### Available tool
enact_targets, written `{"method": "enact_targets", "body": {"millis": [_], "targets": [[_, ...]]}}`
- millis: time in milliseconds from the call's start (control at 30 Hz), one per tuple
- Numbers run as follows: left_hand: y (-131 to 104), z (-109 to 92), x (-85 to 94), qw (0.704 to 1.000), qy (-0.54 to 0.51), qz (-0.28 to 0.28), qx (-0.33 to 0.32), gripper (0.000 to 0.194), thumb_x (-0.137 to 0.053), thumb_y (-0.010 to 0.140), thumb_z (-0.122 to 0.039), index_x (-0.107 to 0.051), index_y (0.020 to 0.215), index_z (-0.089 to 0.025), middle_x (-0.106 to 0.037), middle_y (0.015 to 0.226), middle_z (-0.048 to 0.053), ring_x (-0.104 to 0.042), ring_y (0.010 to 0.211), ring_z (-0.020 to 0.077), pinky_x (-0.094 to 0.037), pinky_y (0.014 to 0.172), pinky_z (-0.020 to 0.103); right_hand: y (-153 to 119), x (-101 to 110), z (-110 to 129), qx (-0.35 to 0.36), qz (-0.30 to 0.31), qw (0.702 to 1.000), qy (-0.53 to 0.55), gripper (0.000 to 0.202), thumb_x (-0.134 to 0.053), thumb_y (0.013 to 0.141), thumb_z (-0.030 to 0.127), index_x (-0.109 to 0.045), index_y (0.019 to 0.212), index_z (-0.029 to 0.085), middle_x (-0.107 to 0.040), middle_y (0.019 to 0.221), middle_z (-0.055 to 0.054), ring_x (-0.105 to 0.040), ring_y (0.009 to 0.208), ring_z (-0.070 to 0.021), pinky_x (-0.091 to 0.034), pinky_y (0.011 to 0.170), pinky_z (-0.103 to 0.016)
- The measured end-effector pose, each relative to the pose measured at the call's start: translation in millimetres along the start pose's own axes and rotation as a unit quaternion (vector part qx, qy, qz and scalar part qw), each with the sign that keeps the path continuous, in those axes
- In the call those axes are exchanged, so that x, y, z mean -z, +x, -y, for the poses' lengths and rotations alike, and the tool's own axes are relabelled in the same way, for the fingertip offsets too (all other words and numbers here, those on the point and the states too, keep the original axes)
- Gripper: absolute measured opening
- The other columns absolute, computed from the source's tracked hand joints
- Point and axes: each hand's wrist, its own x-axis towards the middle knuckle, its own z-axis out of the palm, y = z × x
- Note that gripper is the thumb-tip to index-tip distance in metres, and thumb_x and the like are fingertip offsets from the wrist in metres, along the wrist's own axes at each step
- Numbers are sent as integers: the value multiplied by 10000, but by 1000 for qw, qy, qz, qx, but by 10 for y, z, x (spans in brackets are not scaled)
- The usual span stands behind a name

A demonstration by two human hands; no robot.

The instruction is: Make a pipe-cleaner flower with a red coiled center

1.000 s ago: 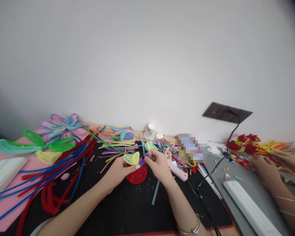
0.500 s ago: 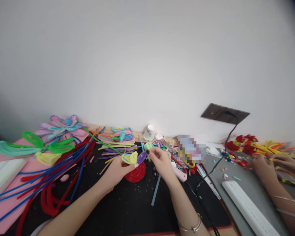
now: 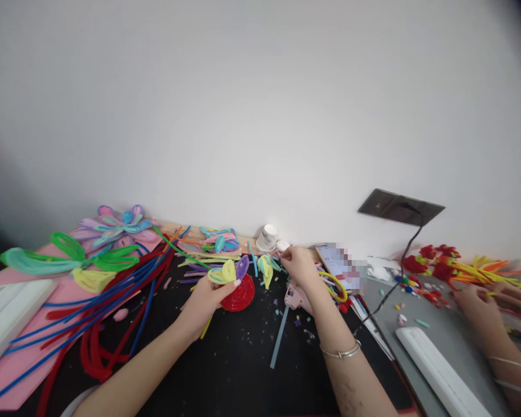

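White block [image 3: 17,313]: far left of the left hand, partly out of view, on a pink sheet [image 3: 24,388].
Green looped flower [image 3: 69,259]: left of the left hand, with teal and yellow petals too.
Pastel flower [image 3: 117,227]: behind the green one, in pink, lilac and blue.
Blue and red stems [image 3: 108,298]: fanned out between the pink sheet and the left hand.
Left hand [image 3: 200,306]: closed, gripping the petal piece between thumb and fingers.
Petal piece [image 3: 228,272]: yellow and purple, held up at the left fingertips.
Red disc [image 3: 238,295]: on the black mat [image 3: 226,370], just beyond the left thumb.
Paper cup [image 3: 268,237]: tilted, beyond and between both hands.
Yellow-and-teal petals [image 3: 266,270]: between the hands, nearer the right.
Right hand [image 3: 301,267]: fingers bent together above the clutter; I cannot tell whether they grip anything.
Pink glue gun [image 3: 298,299]: lying partly under the right hand and wrist.
Phone [image 3: 338,266]: right of the right hand, its screen lit and partly blurred.
Another person's hands [image 3: 477,307]: far right, by red and yellow flowers [image 3: 445,263]; their grip is unclear.
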Motion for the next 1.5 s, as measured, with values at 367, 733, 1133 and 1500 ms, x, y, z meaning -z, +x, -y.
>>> {"method": "enact_targets", "body": {"millis": [367, 733, 1133, 1500], "targets": [[13, 1, -14, 1000, -7, -23, -13, 503, -757, 649, -368, -659, 1070, -112, -735, 993, 128, -673, 898, 272, -518, 760, 368, -424, 239, -219, -52, -12, 998, 42, 142, -520, 773, 200, -622, 861, 157, -670, 723, -52, -610, 691, -192, -382, 614, -268], [66, 20, 60, 994, 0, -75, -77, 525, -738, 677, -401, -648, 1119, -131, -722, 1056, 122, -625, 1053, 299, -468, 913, 414, -20, -208, 186, 46, 47, 996, 65, 91, -636, 642, 121, -648, 718, 170, -639, 663, -35, -569, 650, -171, -365, 606, -258], [33, 7, 26, 997, -40, -52, -28, 506, -734, 692, -359, -617, 1131, -136, -712, 1055, 128, -668, 916, 267, -531, 729, 348, -124, -83, 189, 48, 73, 980, 177, 53, -522, 662, 147, -525, 625, 184, -546, 583, 31, -512, 558, -120, -367, 541, -218], [3, 48, -1, 999, -33, 8, 30, 463, -729, 695, -387, -646, 1070, -130, -731, 982, 120, -674, 865, 236, -537, 733, 335, -503, -62, 284, -23, 62, 861, 505, 277, -663, 661, 230, -407, 766, 224, -471, 528, 112, -398, 406, -63, -295, 391, -165]]}}
